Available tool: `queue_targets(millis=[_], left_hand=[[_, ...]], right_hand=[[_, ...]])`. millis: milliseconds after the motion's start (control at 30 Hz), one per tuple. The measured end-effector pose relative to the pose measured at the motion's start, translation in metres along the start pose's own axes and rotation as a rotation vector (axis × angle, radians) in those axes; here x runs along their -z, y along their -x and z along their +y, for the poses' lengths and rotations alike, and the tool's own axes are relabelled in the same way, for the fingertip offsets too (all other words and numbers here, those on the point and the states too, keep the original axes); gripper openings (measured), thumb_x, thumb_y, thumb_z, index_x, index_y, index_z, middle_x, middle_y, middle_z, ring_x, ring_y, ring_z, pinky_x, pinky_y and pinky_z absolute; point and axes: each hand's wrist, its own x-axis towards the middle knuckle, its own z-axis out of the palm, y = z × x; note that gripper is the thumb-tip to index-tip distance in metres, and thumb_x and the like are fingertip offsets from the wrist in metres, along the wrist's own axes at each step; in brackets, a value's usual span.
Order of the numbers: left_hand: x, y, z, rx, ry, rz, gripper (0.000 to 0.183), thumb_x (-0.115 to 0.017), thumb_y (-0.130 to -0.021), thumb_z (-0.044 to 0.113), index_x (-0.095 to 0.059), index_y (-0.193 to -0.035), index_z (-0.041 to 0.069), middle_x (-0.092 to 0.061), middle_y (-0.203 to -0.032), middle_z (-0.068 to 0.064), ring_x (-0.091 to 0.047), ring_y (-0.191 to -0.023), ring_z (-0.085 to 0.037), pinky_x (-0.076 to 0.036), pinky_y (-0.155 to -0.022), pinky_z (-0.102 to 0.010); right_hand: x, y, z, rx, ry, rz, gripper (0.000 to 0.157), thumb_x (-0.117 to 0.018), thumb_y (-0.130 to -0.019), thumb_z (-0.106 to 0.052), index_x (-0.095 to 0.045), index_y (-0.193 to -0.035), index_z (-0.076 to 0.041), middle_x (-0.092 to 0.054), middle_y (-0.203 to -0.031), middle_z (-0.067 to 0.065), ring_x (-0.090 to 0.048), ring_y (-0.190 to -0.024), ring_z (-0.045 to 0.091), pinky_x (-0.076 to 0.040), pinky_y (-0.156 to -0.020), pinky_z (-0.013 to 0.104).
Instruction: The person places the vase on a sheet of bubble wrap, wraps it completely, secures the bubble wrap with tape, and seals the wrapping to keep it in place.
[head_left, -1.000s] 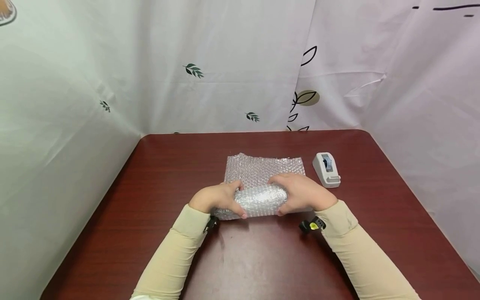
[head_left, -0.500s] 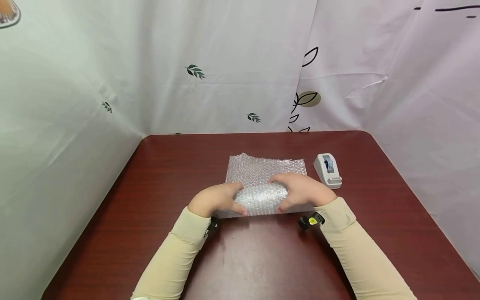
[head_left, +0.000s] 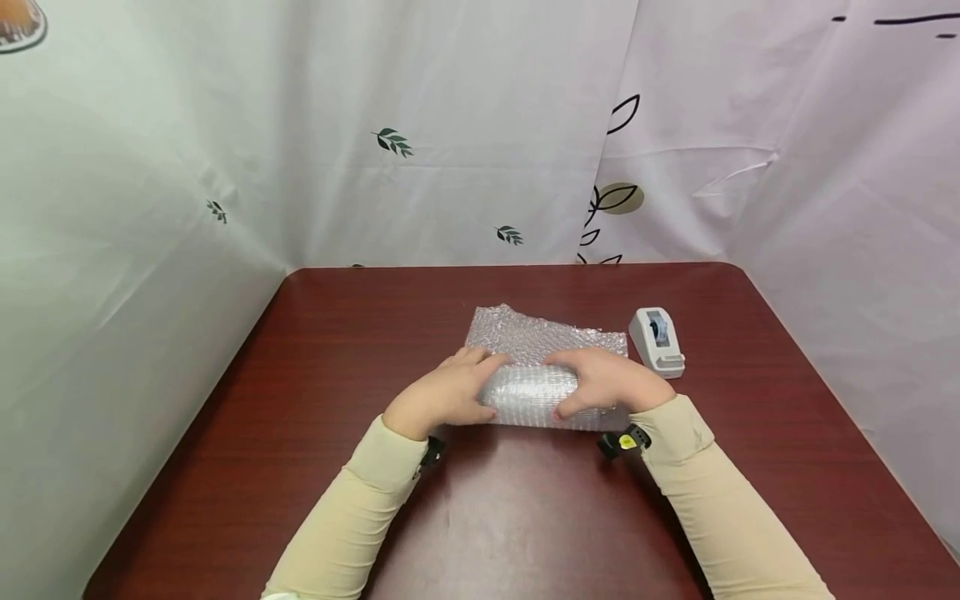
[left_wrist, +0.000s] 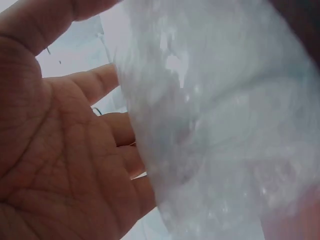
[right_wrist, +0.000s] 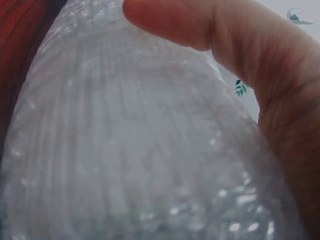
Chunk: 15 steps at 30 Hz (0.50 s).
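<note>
A roll of bubble wrap lies across the table in front of me, its surface shiny and see-through. Behind it stretches the flat, loose part of the bubble wrap sheet, with a ragged far edge. My left hand grips the roll's left end, thumb on the near side and fingers over the far side. At the right end my right hand holds it the same way. In the left wrist view, the roll hides the left fingertips. The right thumb presses on the wrap in the right wrist view.
A white tape dispenser with a tape roll stands just right of the sheet. The dark red table is bounded by white patterned curtains at the back and both sides.
The left hand has shifted a little rightward along the roll, its fingers now farther over the top. The bubble wrap sheet has moved right and turned slightly, while the right hand stays nearly in place.
</note>
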Motion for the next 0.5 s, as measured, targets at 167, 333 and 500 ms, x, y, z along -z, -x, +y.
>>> queue_targets(millis=[167,333,500], left_hand=[[-0.008,-0.004,0.006,-0.007,-0.069,0.028,0.08,-0.084,-0.077,0.034,-0.048,-0.148,0.022,-0.055,-0.129,-0.01,-0.052,-0.123,-0.033,-0.046,-0.098,-0.055],[-0.017,-0.008,0.008,-0.031,-0.125,0.073,0.091,-0.088,-0.072,0.038,-0.046,-0.15,0.02,-0.054,-0.124,-0.008,-0.051,-0.121,-0.029,-0.038,-0.111,-0.049],[-0.022,-0.011,0.009,-0.068,-0.158,0.102,0.092,-0.09,-0.07,0.037,-0.047,-0.149,0.019,-0.054,-0.124,-0.009,-0.05,-0.119,-0.03,-0.035,-0.113,-0.049]], right_hand=[[0.0,0.0,-0.001,-0.039,-0.016,-0.019,0.085,-0.08,-0.067,-0.044,-0.059,-0.139,-0.005,-0.067,-0.127,0.011,-0.064,-0.11,0.027,-0.05,-0.095,0.046],[0.0,0.001,-0.002,-0.075,-0.047,-0.036,0.086,-0.079,-0.068,-0.045,-0.057,-0.141,-0.006,-0.064,-0.133,0.01,-0.062,-0.115,0.026,-0.049,-0.097,0.046],[0.001,0.002,-0.003,-0.098,-0.07,-0.048,0.086,-0.079,-0.07,-0.047,-0.056,-0.141,-0.005,-0.061,-0.137,0.01,-0.059,-0.123,0.028,-0.046,-0.102,0.047]])
